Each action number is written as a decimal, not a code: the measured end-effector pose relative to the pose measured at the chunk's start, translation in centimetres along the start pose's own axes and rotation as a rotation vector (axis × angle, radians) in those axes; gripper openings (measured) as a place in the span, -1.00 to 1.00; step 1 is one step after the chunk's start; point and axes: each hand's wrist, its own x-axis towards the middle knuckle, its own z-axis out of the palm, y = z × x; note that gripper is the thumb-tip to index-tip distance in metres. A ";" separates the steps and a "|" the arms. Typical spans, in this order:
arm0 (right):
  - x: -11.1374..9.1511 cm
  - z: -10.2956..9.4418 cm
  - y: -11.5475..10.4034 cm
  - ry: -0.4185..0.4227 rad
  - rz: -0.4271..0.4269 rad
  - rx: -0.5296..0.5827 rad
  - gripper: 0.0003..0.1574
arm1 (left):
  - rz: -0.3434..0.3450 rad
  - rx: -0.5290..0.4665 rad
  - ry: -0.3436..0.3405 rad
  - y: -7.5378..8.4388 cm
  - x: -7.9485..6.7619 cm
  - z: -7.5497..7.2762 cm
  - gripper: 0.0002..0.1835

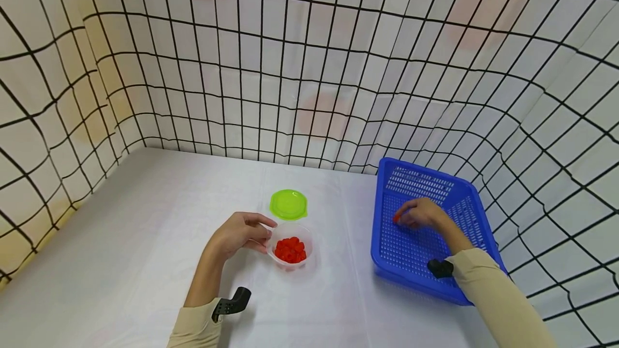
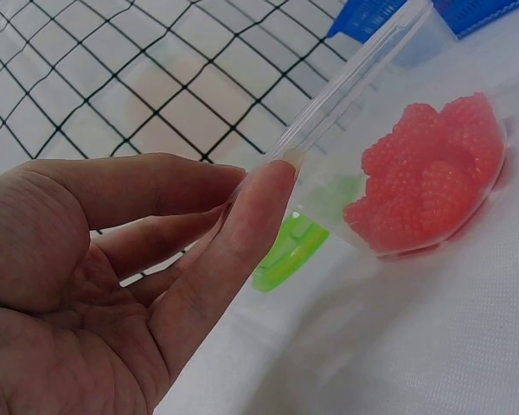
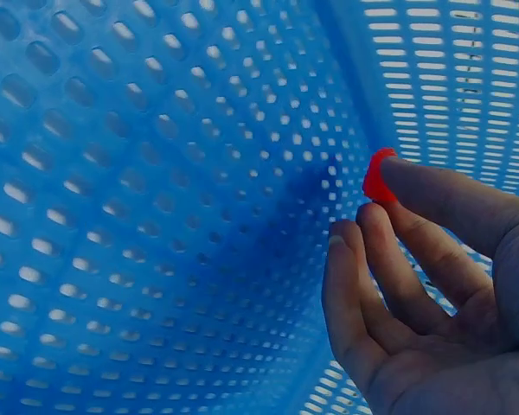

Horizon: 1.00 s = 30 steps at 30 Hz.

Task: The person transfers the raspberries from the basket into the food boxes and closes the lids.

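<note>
My left hand (image 1: 242,234) pinches the left rim of a clear round plastic tub (image 1: 301,228) that stands on the white table. Inside the tub sits a heap of red raspberries (image 2: 428,177), seen through its wall in the left wrist view. Over at the right, my right hand (image 1: 422,214) is inside a blue perforated plastic basket (image 1: 401,248). Between its thumb and index finger it holds a single raspberry (image 3: 380,177), partly covered by the thumb. No other raspberry shows in the visible part of the basket.
A bright green lid (image 1: 288,204) lies flat on the table just behind the tub. Black netting (image 1: 261,69) over white cloth rises along the back and both sides. The basket stands close to the netting at the right.
</note>
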 end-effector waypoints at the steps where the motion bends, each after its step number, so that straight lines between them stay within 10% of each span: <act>1: -0.2 -0.1 -0.2 0.001 -0.002 0.010 -0.73 | 0.000 0.001 0.000 0.0 0.0 0.0 -0.69; 30: -3.3 -3.2 -8.0 0.025 -0.188 0.060 -0.62 | 0.014 0.011 -0.007 0.3 0.1 0.2 -0.67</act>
